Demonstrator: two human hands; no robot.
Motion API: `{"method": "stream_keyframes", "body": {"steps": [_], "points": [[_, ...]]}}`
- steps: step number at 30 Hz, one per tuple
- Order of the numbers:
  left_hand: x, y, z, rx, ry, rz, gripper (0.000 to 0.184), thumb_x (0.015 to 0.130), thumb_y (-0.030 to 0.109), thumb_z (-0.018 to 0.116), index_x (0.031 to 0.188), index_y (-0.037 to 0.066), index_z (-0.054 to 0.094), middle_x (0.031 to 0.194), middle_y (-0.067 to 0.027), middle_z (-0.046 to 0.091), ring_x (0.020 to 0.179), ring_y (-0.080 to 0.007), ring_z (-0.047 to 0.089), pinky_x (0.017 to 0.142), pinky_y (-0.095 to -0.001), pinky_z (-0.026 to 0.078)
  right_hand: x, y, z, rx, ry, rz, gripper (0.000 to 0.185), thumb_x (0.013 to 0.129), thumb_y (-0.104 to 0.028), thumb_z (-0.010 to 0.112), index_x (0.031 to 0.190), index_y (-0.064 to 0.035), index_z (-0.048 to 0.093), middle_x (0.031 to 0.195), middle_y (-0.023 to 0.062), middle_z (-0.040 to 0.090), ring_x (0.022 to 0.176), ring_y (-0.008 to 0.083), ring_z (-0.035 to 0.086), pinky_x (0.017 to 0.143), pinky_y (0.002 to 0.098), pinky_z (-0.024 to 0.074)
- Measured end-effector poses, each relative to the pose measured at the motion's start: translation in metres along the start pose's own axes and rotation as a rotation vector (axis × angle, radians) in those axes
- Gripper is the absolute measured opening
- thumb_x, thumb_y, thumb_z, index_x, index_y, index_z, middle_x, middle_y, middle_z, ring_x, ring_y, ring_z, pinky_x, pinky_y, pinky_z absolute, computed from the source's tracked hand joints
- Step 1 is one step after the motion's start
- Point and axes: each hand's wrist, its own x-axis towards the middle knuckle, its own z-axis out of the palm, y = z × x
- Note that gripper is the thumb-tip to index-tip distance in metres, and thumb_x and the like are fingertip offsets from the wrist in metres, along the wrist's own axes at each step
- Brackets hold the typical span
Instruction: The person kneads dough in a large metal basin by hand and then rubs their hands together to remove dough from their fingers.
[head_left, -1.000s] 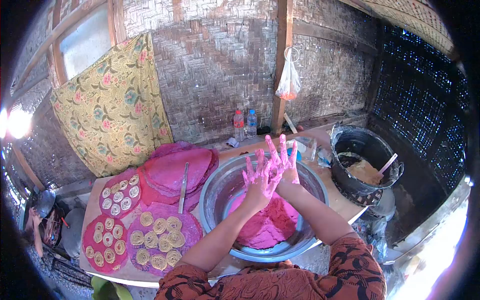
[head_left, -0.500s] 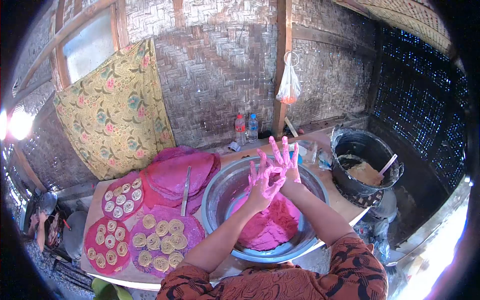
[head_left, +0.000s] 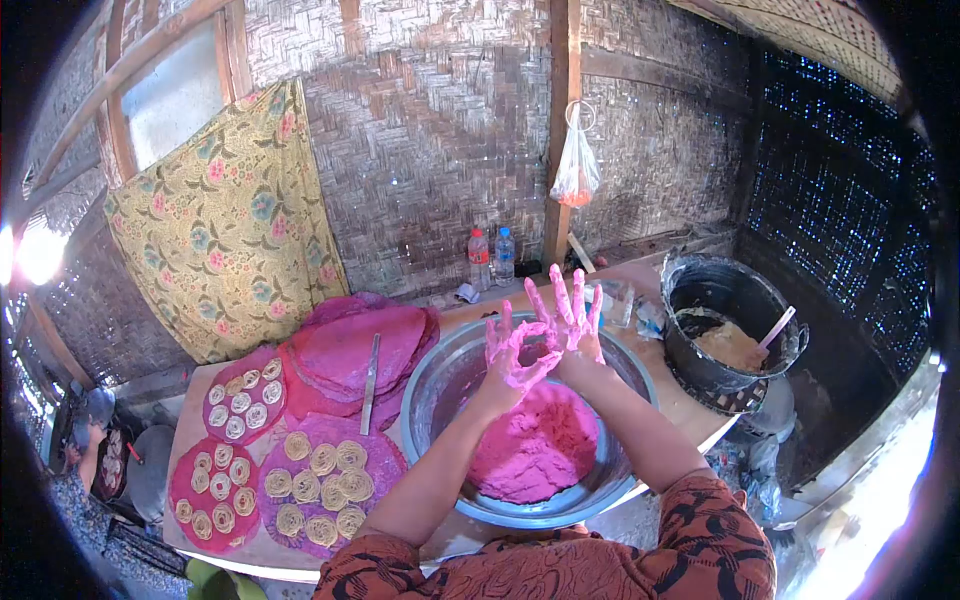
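Note:
Both of my hands are coated in pink paste and raised above a wide grey basin (head_left: 428, 470). My left hand (head_left: 518, 350) has its fingers apart and curved, its thumb side close against the right hand; whether they touch is hard to tell. Beside it, my right hand (head_left: 575, 318) stands with fingers stretched upward and spread. Neither hand shows an object in it. Below them, a pink dough-like mass (head_left: 525, 460) with a redder, crumbly patch lies in the basin.
Left of the basin are pink round sheets (head_left: 355, 345) with a flat metal strip (head_left: 371, 385), and coiled noodle-like rounds (head_left: 322, 490) on coloured mats. A black tub (head_left: 715, 365) holds beige paste. Bottles (head_left: 480, 262) stand behind. Another person's hand (head_left: 92, 440) shows far left.
My hands have drawn slightly apart, and the right fingers spread wider. Far left, the other person's arm has shifted, showing more of a pan. The basin stays in place.

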Motion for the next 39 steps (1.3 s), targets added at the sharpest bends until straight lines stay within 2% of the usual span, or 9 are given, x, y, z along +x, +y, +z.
{"method": "stream_keyframes", "body": {"steps": [7, 9, 11, 12, 13, 17, 20, 26, 39], "points": [[0.003, 0.006, -0.007, -0.021, -0.178, 0.039, 0.032, 0.08, 0.033, 0.064, 0.102, 0.011, 0.059, 0.139, -0.02, 0.032, 0.138, -0.0255, 0.008, 0.108, -0.047, -0.004, -0.001, 0.01, 0.012, -0.05, -0.013, -0.004, 0.071, 0.077, -0.042, 0.058, 0.139, -0.0186, 0.031, 0.146, 0.0154, 0.014, 0.131, 0.044, 0.018, 0.101, 0.0621, 0.0181], [0.008, 0.005, -0.018, 0.061, -0.286, -0.115, 0.043, 0.084, 0.031, 0.059, 0.122, 0.013, 0.05, 0.142, -0.0156, 0.029, 0.138, -0.021, 0.009, 0.109, -0.0436, -0.003, 0.001, 0.022, 0.025, 0.398, 0.251, 0.028, 0.061, 0.078, -0.034, 0.06, 0.133, -0.0139, 0.039, 0.138, 0.0159, 0.032, 0.125, 0.04, 0.032, 0.101, 0.0543, 0.0271], [0.004, -0.011, -0.013, -1.091, 0.041, -0.079, 0.056, 0.087, 0.032, 0.055, 0.136, 0.015, 0.034, 0.147, -0.0147, 0.017, 0.138, -0.0257, 0.005, 0.108, -0.0471, -0.005, 0.007, 0.025, 0.02, 0.703, 0.312, 0.083, 0.05, 0.079, -0.027, 0.064, 0.124, -0.0084, 0.049, 0.121, 0.0136, 0.051, 0.111, 0.0302, 0.048, 0.095, 0.0416, 0.039], [0.005, -0.012, -0.014, -1.18, 0.045, -0.061, 0.067, 0.091, 0.032, 0.049, 0.144, 0.014, 0.011, 0.148, -0.0164, 0.01, 0.138, -0.028, 0.001, 0.108, -0.0469, -0.005, 0.008, 0.023, 0.006, 1.38, 0.008, 0.32, 0.05, 0.081, -0.027, 0.064, 0.124, -0.006, 0.049, 0.116, 0.0122, 0.054, 0.106, 0.0253, 0.051, 0.091, 0.0374, 0.0413], [0.004, -0.014, -0.015, -1.104, 0.027, -0.074, 0.069, 0.09, 0.033, 0.049, 0.144, 0.014, 0.011, 0.148, -0.0162, 0.009, 0.138, -0.0282, 0.0, 0.108, -0.0469, -0.005, 0.008, 0.022, -0.002, 2.026, -0.359, 0.57, 0.05, 0.082, -0.028, 0.064, 0.124, -0.0037, 0.048, 0.112, 0.0108, 0.057, 0.102, 0.0204, 0.053, 0.087, 0.0332, 0.0437], [-0.001, -0.01, -0.018, -0.126, -0.237, -0.073, 0.074, 0.087, 0.035, 0.053, 0.143, 0.013, 0.01, 0.148, -0.0156, 0.009, 0.138, -0.0289, -0.003, 0.108, -0.0469, -0.004, 0.001, -0.005, -0.015, 2.076, -0.772, 0.327, 0.053, 0.082, -0.029, 0.065, 0.123, 0.0001, 0.047, 0.108, 0.0078, 0.057, 0.092, 0.0141, 0.055, 0.084, 0.0296, 0.0444], [-0.002, -0.005, -0.024, 0.022, -0.322, -0.034, 0.078, 0.085, 0.037, 0.055, 0.143, 0.012, 0.01, 0.149, -0.0151, 0.009, 0.137, -0.0294, -0.005, 0.108, -0.0468, -0.004, -0.002, -0.01, -0.013, 1.986, -0.742, 0.283, 0.045, 0.083, -0.022, 0.063, 0.121, -0.001, 0.049, 0.099, 0.0053, 0.058, 0.083, 0.0112, 0.057, 0.071, 0.0238, 0.047], [0.0, -0.002, -0.026, 0.069, -0.322, 0.019, 0.087, 0.08, 0.041, 0.06, 0.143, 0.011, 0.008, 0.149, -0.0141, 0.008, 0.136, -0.0305, -0.009, 0.108, -0.0468, -0.002, -0.003, -0.019, -0.012, 1.98, -0.696, 0.4, 0.03, 0.085, -0.017, 0.061, 0.109, -0.0011, 0.054, 0.088, 0.0028, 0.059, 0.075, 0.0078, 0.056, 0.059, 0.0192, 0.0456], [-0.003, -0.007, -0.015, -0.339, -0.246, -0.035, 0.098, 0.076, 0.054, 0.061, 0.143, 0.008, 0.007, 0.15, -0.0109, 0.003, 0.135, -0.0307, -0.016, 0.109, -0.0455, -0.001, 0.002, 0.001, -0.016, 2.16, -0.341, 0.513, 0.024, 0.09, -0.016, 0.053, 0.107, 0.0006, 0.055, 0.099, 0.0063, 0.058, 0.091, 0.0148, 0.057, 0.08, 0.0285, 0.0469]]}}
